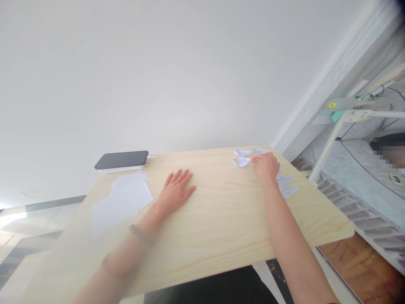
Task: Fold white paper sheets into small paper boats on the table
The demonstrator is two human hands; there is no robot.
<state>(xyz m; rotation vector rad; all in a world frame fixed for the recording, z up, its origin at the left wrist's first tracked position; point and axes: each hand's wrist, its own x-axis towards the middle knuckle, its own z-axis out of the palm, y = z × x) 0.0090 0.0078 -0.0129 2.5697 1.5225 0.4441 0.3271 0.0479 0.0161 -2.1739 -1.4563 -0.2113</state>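
Observation:
My left hand lies flat on the light wooden table, fingers spread, with nothing in it. To its left is a loose stack of white paper sheets. At the far right of the table, my right hand pinches the right tip of a small folded paper boat, which rests on the tabletop. Behind it sits a second folded paper boat, and another white folded piece is just beyond my fingers. Several more folded papers lie right of my right wrist, partly hidden by my hand and forearm.
A dark-topped flat device with a white cable stands at the table's back left. The white wall rises behind the table. To the right are a white metal frame and a bed, with part of a person at the edge.

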